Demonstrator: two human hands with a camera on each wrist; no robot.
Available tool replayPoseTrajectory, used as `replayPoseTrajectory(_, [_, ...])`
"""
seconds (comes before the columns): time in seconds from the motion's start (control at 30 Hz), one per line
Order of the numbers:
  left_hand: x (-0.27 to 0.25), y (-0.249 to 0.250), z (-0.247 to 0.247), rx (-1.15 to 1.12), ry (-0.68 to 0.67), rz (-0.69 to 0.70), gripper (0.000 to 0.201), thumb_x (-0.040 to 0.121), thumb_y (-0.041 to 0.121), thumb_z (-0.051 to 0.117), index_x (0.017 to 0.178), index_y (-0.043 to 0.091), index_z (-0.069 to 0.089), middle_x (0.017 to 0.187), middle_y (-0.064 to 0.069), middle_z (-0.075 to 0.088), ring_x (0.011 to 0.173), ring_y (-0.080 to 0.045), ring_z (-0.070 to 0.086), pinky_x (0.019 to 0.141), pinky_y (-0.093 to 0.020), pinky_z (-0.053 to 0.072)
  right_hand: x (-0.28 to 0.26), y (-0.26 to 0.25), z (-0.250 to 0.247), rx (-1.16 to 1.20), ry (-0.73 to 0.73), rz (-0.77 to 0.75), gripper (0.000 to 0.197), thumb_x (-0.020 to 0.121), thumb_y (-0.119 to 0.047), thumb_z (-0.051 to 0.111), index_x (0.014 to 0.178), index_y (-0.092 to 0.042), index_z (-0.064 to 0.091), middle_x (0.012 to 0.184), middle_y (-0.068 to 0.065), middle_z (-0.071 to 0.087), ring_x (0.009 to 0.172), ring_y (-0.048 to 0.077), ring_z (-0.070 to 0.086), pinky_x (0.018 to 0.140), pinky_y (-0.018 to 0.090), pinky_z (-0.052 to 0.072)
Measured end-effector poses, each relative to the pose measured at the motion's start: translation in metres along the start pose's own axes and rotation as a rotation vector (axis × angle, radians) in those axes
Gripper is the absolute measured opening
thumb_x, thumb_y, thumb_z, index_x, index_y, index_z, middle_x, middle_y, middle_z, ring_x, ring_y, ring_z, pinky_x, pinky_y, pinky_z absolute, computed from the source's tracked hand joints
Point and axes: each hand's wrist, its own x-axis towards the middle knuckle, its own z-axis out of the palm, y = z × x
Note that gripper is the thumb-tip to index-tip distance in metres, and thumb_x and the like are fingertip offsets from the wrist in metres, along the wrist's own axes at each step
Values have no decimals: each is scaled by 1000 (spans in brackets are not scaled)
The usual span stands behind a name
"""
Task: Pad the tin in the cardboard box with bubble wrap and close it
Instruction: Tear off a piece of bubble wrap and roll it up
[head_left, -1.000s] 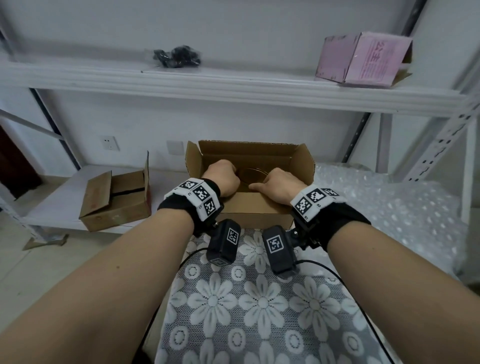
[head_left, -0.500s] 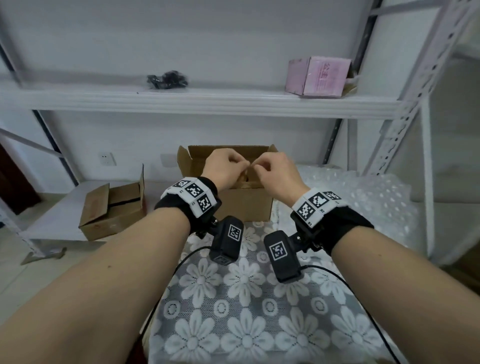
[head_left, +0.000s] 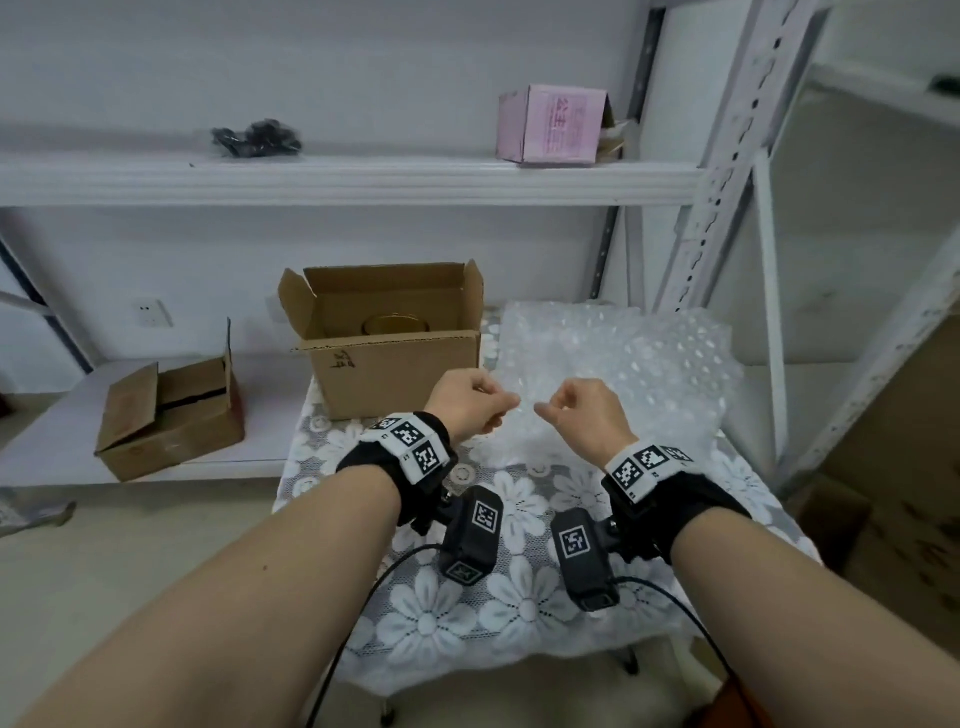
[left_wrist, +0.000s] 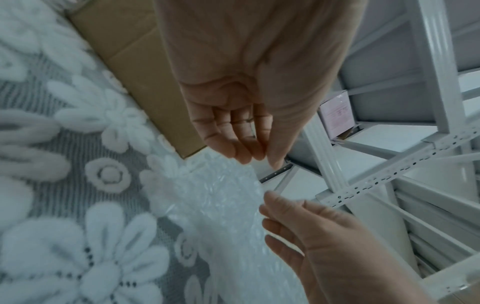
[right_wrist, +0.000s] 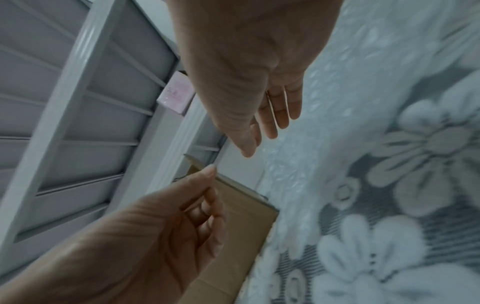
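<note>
Cardboard box (head_left: 395, 358) stands open at 12 o'clock on the desk (head_left: 467, 613), which carries a grey cloth with white flowers; all 4 flaps are up. Tin (head_left: 396, 326), gold-coloured and round, sits inside the box on its floor, only its upper rim showing over the front wall. Bubble wrap (head_left: 623, 364) lies spread on the desk at 2 o'clock, just beside the box's right wall. Left hand (head_left: 470, 402) hovers above the desk in front of the box's right corner, fingers (left_wrist: 233, 144) loosely curled toward the thumb, holding nothing. Right hand (head_left: 587, 415) hovers at the same height over the near edge of the bubble wrap, fingers (right_wrist: 280, 115) likewise loosely curled and holding nothing; whether they touch the wrap cannot be told. The 2 hands face each other, a small gap between their fingertips. A second brown box (head_left: 166, 415) rests on the lower shelf at 10 o'clock. A pink box (head_left: 550, 124) and a dark bundle (head_left: 257, 137) sit on the upper shelf.
</note>
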Motion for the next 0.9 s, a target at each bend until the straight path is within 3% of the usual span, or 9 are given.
replayPoseTrajectory(0.07, [0, -6, 8, 0, -9, -52, 20, 84, 12, 71, 72, 11, 54, 69, -4, 60, 58, -10, 56, 56, -19, 51, -2, 19, 1, -60, 39, 67, 25, 87, -31, 65, 96, -8, 62, 111, 9, 59, 109, 24, 52, 84, 30, 40])
replayPoseTrajectory(0.2, [-1, -13, 17, -91, -46, -174, 10, 87, 10, 67, 83, 9, 58, 78, -5, 60, 63, -11, 58, 62, -22, 53, -5, 48, 3, -255, 30, 212, 61, 85, -38, 65, 135, -11, 43, 143, 14, 38, 133, 30, 31, 106, 39, 33])
replayPoseTrajectory(0.3, [-5, -17, 19, -173, -112, -278, 17, 90, 11, 63, 103, 0, 60, 85, -7, 62, 66, -13, 59, 62, -23, 54, -6, 63, 6, -451, -19, 266, 74, 84, -39, 64, 145, -19, 28, 155, 11, 22, 143, 30, 16, 116, 50, 16])
replayPoseTrajectory(0.37, [-7, -19, 20, -188, -135, -320, 18, 91, 12, 62, 103, -1, 60, 85, -8, 62, 65, -13, 59, 57, -21, 53, -7, 67, 8, -481, -5, 286, 74, 85, -24, 64, 147, -22, 24, 158, 8, 16, 145, 29, 9, 115, 56, 7])
replayPoseTrajectory(0.47, [-8, -22, 22, -184, -149, -355, 17, 92, 11, 61, 101, -2, 60, 83, -8, 63, 63, -14, 59, 55, -22, 53, -8, 71, 8, -518, 75, 269, 71, 82, -6, 60, 145, -20, 28, 155, 10, 21, 141, 31, 18, 112, 50, 19])
replayPoseTrajectory(0.6, [-8, -26, 24, -168, -146, -362, 17, 91, 10, 61, 102, -3, 59, 83, -8, 64, 64, -15, 59, 62, -26, 53, -10, 78, 2, -607, 81, 233, 65, 81, -4, 58, 140, -11, 32, 138, 17, 40, 123, 31, 37, 99, 36, 37])
replayPoseTrajectory(0.73, [-9, -26, 23, -172, -165, -365, 17, 91, 10, 61, 103, -2, 59, 84, -10, 64, 66, -16, 60, 67, -28, 54, -9, 80, -7, -590, 85, 272, 43, 84, -2, 53, 125, -5, 44, 123, 16, 52, 113, 30, 47, 92, 35, 40])
replayPoseTrajectory(0.9, [-10, -24, 23, -197, -201, -366, 21, 90, 14, 64, 104, -1, 60, 92, -11, 66, 69, -17, 61, 73, -29, 55, 1, 65, -15, -473, 293, 220, 24, 88, -5, 54, 112, -4, 48, 94, 11, 67, 87, 29, 62, 82, 38, 37])
